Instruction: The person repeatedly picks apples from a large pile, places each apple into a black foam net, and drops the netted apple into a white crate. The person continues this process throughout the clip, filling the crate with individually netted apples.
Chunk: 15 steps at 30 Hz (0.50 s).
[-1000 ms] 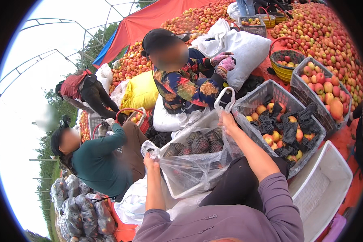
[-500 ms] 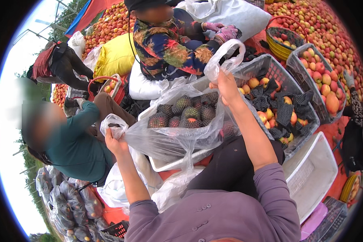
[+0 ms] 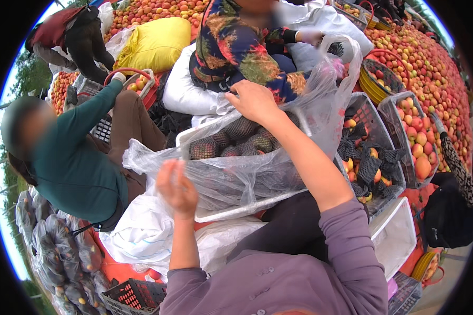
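A clear plastic bag lines a white crate in front of me, its mouth spread open. Inside it lie several apples in dark foam net sleeves. My right hand reaches over the crate's far edge, fingers a little apart, with nothing visible in them. One loop of the bag stands up loose to the right of that forearm. Close to the bag's near left side is my left hand, its fingers raised and smeared by motion; whether they touch the plastic cannot be made out.
At right a crate holds apples and dark nets, beside another apple crate and a white tub. Co-workers sit left and ahead. Filled bags lie lower left; an apple heap rises beyond.
Both hands have let go of the bag's loops. The right hand has moved left across the crate; the left has shifted slightly right and down. My view has shifted, and the left co-worker's arm now reaches forward.
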Each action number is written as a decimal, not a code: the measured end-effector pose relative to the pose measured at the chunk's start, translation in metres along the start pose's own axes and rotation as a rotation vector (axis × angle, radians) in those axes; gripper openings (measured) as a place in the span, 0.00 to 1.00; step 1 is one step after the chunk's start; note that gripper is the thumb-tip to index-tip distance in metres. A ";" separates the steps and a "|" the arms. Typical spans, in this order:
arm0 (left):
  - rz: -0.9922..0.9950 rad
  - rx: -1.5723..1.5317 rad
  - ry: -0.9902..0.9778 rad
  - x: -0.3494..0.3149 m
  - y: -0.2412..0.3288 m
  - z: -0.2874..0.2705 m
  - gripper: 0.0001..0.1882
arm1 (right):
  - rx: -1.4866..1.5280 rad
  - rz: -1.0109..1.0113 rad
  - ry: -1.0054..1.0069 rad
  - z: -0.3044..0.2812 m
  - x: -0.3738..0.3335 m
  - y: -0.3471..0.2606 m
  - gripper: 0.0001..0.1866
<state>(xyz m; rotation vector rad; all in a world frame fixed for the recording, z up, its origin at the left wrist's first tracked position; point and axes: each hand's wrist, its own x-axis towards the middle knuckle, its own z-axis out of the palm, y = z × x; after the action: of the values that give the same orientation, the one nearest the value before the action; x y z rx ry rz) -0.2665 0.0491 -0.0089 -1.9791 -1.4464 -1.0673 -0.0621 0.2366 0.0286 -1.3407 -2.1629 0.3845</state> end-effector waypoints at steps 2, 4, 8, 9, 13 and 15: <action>0.173 0.062 -0.513 -0.035 0.032 0.019 0.33 | -0.435 -0.006 -0.110 0.074 0.021 0.051 0.25; 0.163 -0.185 -0.628 -0.060 0.046 0.047 0.35 | -0.284 0.217 -0.270 0.121 0.007 0.064 0.23; 0.320 -0.421 -0.631 -0.033 0.063 0.095 0.23 | 0.450 0.156 -0.596 0.122 0.007 0.070 0.20; 0.291 -0.526 -0.578 -0.026 0.065 0.097 0.17 | 0.719 0.129 -0.546 0.118 0.007 0.070 0.20; -0.252 -1.261 -0.670 -0.008 0.065 0.083 0.11 | 0.243 0.025 -0.316 0.111 0.001 0.068 0.22; -0.669 -1.679 -0.529 -0.001 0.059 0.068 0.22 | 0.251 0.027 -0.396 0.113 -0.007 0.056 0.23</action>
<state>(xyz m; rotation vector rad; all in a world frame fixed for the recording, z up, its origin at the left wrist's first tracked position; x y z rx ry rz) -0.1903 0.0794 -0.0453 -2.9839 -1.6335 -2.8886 -0.0868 0.2615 -0.0929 -1.2306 -2.3097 0.9682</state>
